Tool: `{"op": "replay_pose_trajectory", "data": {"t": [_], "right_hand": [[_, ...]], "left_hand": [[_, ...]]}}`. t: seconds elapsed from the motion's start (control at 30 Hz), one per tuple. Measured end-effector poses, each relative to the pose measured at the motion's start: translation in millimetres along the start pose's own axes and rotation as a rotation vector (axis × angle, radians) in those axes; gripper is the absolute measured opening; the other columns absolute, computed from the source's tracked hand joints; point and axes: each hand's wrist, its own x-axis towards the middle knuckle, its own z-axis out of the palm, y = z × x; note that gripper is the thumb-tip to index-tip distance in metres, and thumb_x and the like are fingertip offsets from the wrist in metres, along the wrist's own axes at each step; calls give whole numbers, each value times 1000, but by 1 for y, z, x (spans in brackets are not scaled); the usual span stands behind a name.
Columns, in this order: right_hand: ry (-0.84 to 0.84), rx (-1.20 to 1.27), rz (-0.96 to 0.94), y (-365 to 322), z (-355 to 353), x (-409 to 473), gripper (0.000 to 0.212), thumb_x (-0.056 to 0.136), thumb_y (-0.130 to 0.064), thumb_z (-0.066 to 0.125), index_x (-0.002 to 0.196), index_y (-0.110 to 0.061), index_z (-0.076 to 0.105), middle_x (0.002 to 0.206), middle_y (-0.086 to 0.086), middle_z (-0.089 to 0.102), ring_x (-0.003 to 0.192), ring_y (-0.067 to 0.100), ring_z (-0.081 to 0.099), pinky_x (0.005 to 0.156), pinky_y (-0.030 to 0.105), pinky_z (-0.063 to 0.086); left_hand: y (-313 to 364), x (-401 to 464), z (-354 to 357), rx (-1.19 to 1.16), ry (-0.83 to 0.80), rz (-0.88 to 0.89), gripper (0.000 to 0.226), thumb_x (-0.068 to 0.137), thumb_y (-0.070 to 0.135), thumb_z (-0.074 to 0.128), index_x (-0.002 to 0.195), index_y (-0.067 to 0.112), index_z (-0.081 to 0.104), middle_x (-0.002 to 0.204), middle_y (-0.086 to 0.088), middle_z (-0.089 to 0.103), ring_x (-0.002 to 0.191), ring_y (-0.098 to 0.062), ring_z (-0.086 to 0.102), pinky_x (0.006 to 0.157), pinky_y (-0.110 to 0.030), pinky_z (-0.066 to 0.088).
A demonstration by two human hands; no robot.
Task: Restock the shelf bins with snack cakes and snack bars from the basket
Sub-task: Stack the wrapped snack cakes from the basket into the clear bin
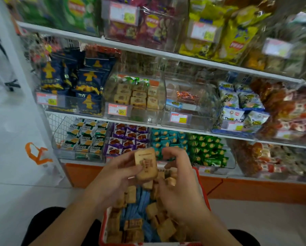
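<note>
My left hand (113, 176) pinches a tan wrapped snack cake (146, 165), held upright above the red basket (102, 226). Close beside it on the right, my right hand (180, 181) has curled fingers around several more tan cakes (170, 178). The basket in front of me holds many tan cakes and blue snack bars (141, 206). On the middle shelf a clear bin (136, 98) holds the same tan cakes behind an 8.00 price tag. To its right, another clear bin (189, 103) holds only a few items.
Shelves of packaged snacks fill the view: dark blue bags (74, 82) at left, small wrapped cakes in the lowest row (127, 139), chip bags on top. An orange base runs under the shelves. An orange bag handle (35, 153) lies on the white floor at left.
</note>
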Motion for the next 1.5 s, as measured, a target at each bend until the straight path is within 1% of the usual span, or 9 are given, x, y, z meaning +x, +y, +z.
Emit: {"op": "replay_pose_trajectory", "data": {"t": [0.37,0.63,0.77,0.87,0.97,1.1,1.23,1.3,1.5], "right_hand": [[-269,-46,-7,-6,-31,14,91,86,-1,73,154,-47,33,155,-30,26,150,3,23,119,32,35],[-9,-178,86,5,-17,24,69,84,-35,85,138,-40,41,103,-24,48,97,-1,51,74,12,43],[-67,-181,35,6,-16,33,74,87,-30,83,144,-44,38,118,-30,42,108,-1,51,81,14,46],[-145,-186,-36,5,-17,47,77,88,-27,83,149,-44,40,140,-28,35,127,2,47,97,22,51],[-166,-244,-51,9,-14,68,61,86,-32,83,137,-39,50,132,-29,41,125,-2,46,97,20,48],[-91,-232,70,9,-7,111,56,83,-35,85,118,-50,44,116,-34,42,112,-14,43,80,3,42],[26,-224,144,6,2,189,48,87,-43,81,123,-41,50,118,-19,48,101,1,54,74,12,46],[35,-202,175,6,10,234,49,86,-41,82,126,-35,53,120,-9,50,102,12,60,77,23,52],[-255,-373,212,19,62,328,55,83,-35,85,131,-25,60,112,-6,58,106,18,62,81,26,52]], "left_hand": [[14,1,24,220,-23,73,40,94,18,69,133,24,68,123,-8,74,113,-32,71,96,-52,54],[13,7,16,244,86,84,51,78,31,80,126,18,70,117,-6,76,112,-27,71,98,-51,56],[20,14,8,269,79,82,45,80,33,89,122,25,75,117,-6,76,114,-30,69,99,-61,53],[30,22,7,343,57,80,37,80,39,88,115,32,77,111,1,77,105,-18,72,88,-42,60],[39,34,3,379,90,113,32,81,43,75,112,32,76,104,7,78,93,-8,73,74,-23,54],[60,55,-10,320,224,143,24,98,53,58,108,43,77,111,9,78,102,-8,73,92,-35,55],[90,89,-43,999,358,468,42,103,21,62,136,46,54,140,24,46,118,-3,55,90,-10,46],[103,109,-58,1357,397,588,60,100,19,61,153,37,40,156,22,24,135,-7,41,105,-16,43],[99,138,-77,1651,391,419,79,100,26,52,165,34,8,170,6,-5,149,-19,34,109,-33,49]]}}
